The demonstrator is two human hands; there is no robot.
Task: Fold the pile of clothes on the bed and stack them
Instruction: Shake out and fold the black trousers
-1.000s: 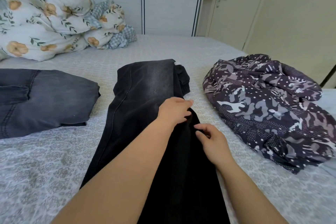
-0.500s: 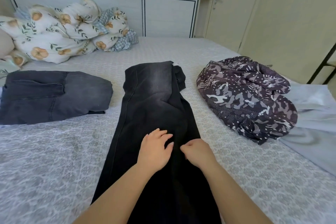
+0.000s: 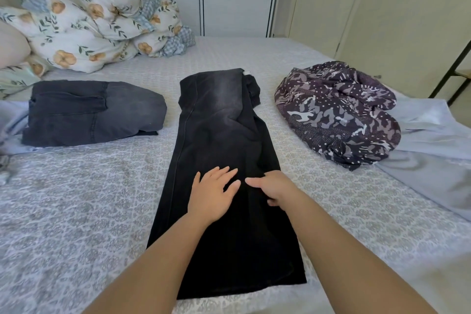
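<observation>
Black jeans (image 3: 219, 135) lie lengthwise in the middle of the bed, folded leg over leg, with the waist at the far end. My left hand (image 3: 212, 192) lies flat on the legs with its fingers spread. Just to its right, my right hand (image 3: 274, 186) sits on the same cloth, thumb pointing left and fingers curled into the fabric. A folded dark grey pair of jeans (image 3: 91, 112) lies to the left. A crumpled purple camouflage garment (image 3: 339, 112) sits on the right, on top of a pale blue garment (image 3: 430, 143).
A floral duvet and pillows (image 3: 84, 33) are heaped at the far left by the white cabinets (image 3: 158, 0). The patterned bedsheet (image 3: 76, 211) spreads around the clothes. Cream doors (image 3: 369, 7) and a dark metal frame (image 3: 456, 69) stand at the right.
Both hands have slid down the black jeans toward me, from near the crotch to the legs. My left hand has flattened out with its fingers spread.
</observation>
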